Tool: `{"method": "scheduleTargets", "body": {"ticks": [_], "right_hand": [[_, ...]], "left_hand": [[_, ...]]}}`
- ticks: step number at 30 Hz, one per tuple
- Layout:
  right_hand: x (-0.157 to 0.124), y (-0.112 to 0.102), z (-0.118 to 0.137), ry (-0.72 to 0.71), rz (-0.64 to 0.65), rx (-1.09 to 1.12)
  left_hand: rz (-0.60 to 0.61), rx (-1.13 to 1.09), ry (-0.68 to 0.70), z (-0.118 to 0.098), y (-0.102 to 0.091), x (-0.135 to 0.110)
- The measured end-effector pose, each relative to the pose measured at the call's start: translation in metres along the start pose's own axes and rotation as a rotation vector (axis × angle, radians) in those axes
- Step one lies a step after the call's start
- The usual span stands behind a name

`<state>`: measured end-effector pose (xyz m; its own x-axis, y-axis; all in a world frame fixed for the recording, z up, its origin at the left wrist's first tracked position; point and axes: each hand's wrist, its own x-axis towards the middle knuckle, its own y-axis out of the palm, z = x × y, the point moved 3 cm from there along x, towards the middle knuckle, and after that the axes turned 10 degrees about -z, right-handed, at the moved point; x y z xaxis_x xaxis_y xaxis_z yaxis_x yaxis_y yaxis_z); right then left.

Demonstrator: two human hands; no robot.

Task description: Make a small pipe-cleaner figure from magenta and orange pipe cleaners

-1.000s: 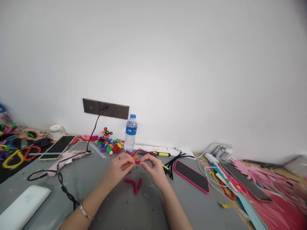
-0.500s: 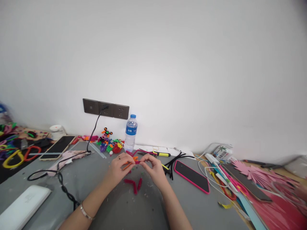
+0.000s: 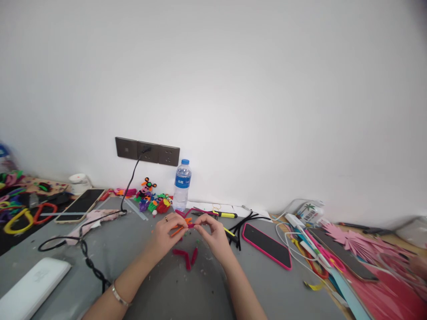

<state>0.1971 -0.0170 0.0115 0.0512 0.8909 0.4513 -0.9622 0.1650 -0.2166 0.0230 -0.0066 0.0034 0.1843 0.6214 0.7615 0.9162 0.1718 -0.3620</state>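
My left hand (image 3: 167,232) is closed in a pinch around an orange pipe cleaner (image 3: 176,231) and the left end of a short magenta pipe cleaner (image 3: 191,226). The fingertips of my right hand (image 3: 213,232) pinch the other end of that magenta piece, so it spans the small gap between both hands. Below them on the grey mat lie a bent magenta piece (image 3: 182,253) and a short folded one (image 3: 194,256). Fingers partly hide how the orange and magenta parts join.
Behind my hands stand a water bottle (image 3: 182,184) and colourful pipe-cleaner figures (image 3: 156,200). A yellow-and-black cutter (image 3: 227,215), black pipe cleaners (image 3: 240,229) and a pink-cased phone (image 3: 267,246) lie to the right. On the left are a power bank (image 3: 35,286) and cable (image 3: 87,262).
Both hands stay almost in place, still pinching the magenta and orange pieces. At the far right edge, another person's hand has shifted slightly.
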Motion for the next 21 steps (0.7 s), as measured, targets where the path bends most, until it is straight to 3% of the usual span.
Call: {"method": "scheduleTargets", "body": {"ticks": [21], "right_hand": [[-0.0004,-0.0006,0.0016,-0.003,0.016,0.016]], "left_hand": [[-0.014,0.015,0.018,-0.0012,-0.0022,0.002]]}}
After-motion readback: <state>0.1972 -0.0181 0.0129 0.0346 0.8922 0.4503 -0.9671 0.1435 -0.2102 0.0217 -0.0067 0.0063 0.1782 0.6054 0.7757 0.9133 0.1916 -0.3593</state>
